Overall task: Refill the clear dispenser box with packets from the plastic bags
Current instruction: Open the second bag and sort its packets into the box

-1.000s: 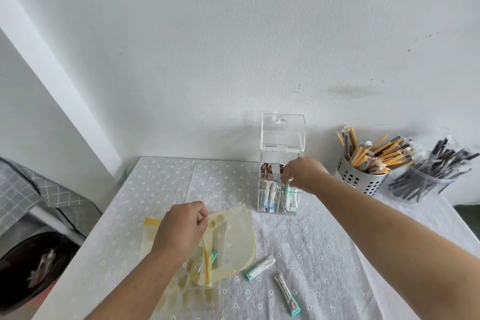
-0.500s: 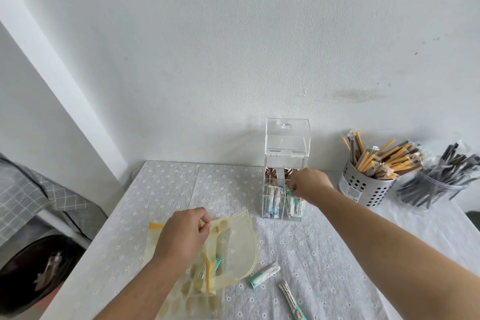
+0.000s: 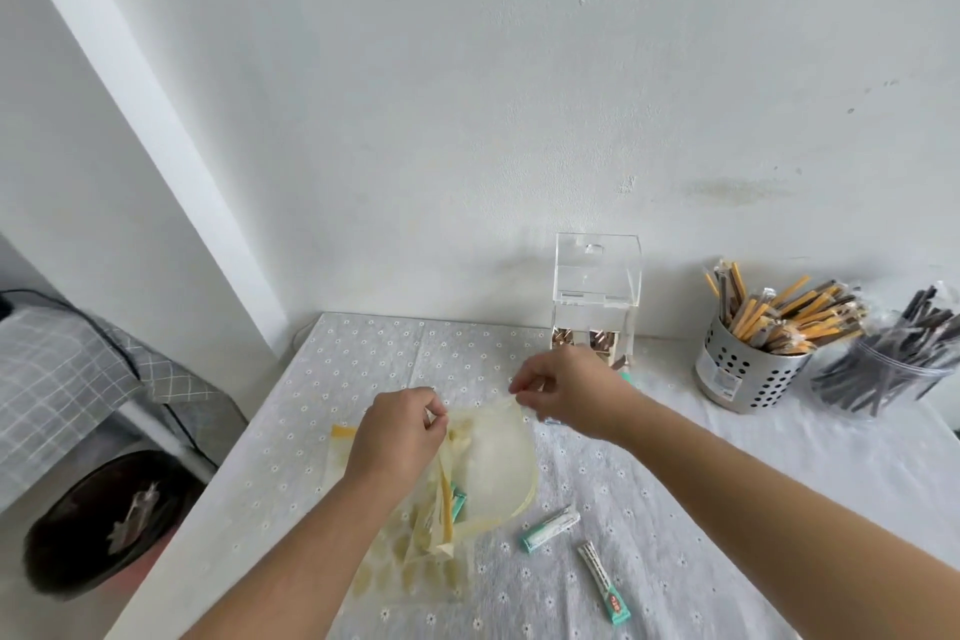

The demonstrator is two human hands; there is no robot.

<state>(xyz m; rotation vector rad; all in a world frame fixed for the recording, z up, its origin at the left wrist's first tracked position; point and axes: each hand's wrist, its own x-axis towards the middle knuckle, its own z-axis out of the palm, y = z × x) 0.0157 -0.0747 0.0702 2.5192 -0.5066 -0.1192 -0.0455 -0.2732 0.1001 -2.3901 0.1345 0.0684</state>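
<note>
Now each hand, left hand (image 3: 397, 431) and right hand (image 3: 566, 392), pinches the yellow bag's (image 3: 498, 463) mouth, opening facing the wall.

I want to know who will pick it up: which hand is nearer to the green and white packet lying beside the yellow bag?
The left. The left hand pinches the yellow bag just up-left of the packet; the right hand holds the bag's far edge, nearer the dispenser box.
</note>
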